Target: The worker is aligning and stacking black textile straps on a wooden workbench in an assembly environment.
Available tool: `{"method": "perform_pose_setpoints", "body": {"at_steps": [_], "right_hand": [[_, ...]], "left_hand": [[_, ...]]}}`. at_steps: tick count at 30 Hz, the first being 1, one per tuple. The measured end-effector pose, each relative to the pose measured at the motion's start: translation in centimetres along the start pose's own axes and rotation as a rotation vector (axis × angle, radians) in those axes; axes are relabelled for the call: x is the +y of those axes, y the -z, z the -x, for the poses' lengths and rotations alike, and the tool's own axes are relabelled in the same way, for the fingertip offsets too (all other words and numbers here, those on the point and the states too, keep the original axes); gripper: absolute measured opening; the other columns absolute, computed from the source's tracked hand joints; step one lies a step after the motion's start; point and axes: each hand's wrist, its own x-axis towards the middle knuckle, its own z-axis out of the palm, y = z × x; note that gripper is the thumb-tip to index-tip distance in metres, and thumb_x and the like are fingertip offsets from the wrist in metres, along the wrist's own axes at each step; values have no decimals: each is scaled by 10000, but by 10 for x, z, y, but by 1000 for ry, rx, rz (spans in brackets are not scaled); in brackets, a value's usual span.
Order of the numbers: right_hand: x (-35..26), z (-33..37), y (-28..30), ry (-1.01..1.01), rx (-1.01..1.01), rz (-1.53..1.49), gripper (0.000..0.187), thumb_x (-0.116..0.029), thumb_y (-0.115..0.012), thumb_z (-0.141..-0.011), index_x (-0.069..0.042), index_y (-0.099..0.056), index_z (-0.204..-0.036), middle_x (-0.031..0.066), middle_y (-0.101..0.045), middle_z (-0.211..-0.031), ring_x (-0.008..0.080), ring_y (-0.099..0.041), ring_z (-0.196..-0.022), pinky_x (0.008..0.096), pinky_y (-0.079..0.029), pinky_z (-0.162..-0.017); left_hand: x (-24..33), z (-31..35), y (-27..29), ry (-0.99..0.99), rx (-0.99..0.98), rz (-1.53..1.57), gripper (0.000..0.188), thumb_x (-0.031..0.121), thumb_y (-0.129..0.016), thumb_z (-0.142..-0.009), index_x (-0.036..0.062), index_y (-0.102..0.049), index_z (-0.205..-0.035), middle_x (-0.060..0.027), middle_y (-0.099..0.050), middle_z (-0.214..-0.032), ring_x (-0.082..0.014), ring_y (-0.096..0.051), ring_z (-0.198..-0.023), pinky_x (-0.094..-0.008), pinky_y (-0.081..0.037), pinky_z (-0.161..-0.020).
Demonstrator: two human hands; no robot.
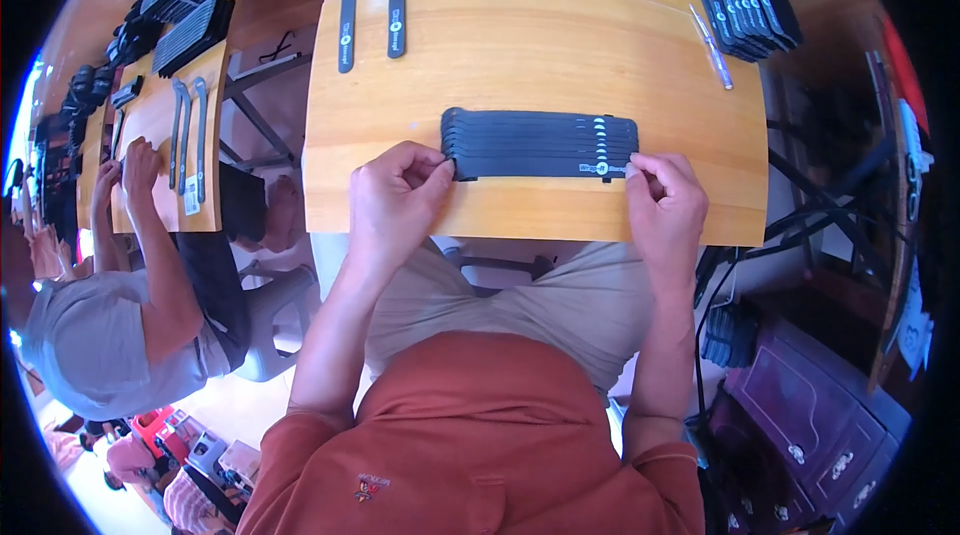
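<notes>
A row of several black straps [520, 140] lies overlapped like a fan on the wooden table, each with a small white print near its right end. At the row's near left corner my left hand [400, 195] is closed, thumb and forefinger pinching the end of the nearest strap. My right hand [668, 200] pinches the same strap's right end, beside its round white mark. Small dark tabs stick out below the row near both hands.
Two loose black straps, a shorter strap [348, 15] and another strap [398, 0], lie at the table's far left. A clear-handled screwdriver [712, 50] rests beside a stack of straps [745, 0] at the far right. A co-worker [120, 305] sits at another table on the left. Purple drawers [820, 415] stand at lower right.
</notes>
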Motion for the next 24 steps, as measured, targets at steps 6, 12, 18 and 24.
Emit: {"method": "perform_pose_setpoints", "body": {"at_steps": [6,12,18,24], "right_hand": [[0,-1,1,-23,-38,38,113,23,-687,-891,50,-735,-990,156,-690,-902,243,-686,-714,335,-537,-671],[0,-1,1,-14,-45,57,115,13,-694,-894,52,-738,-993,162,-695,-913,257,-698,-740,347,-545,-697],[3,-1,1,-31,-38,34,120,-1,-707,-892,52,-741,-993,162,-693,-907,257,-697,-744,352,-545,-706],[11,-1,-2,31,-13,10,99,28,-731,-900,70,-732,-990,53,-655,-871,85,-536,-636,254,-447,-600]], "left_hand": [[-4,-1,1,-87,-9,-26,95,68,-753,-945,-23,-731,-933,2,-667,-701,-45,-581,-590,-221,-468,-535],[-5,-1,5,-78,-27,-31,91,65,-749,-944,-25,-735,-950,-12,-684,-715,-57,-611,-615,-236,-490,-560],[-7,0,5,-156,-20,-56,97,67,-748,-944,-23,-742,-981,-19,-694,-723,-67,-626,-630,-245,-501,-576],[-4,2,6,-280,5,-166,137,54,-764,-903,-25,-752,-1014,-77,-727,-807,-108,-657,-657,-273,-531,-621]]}}
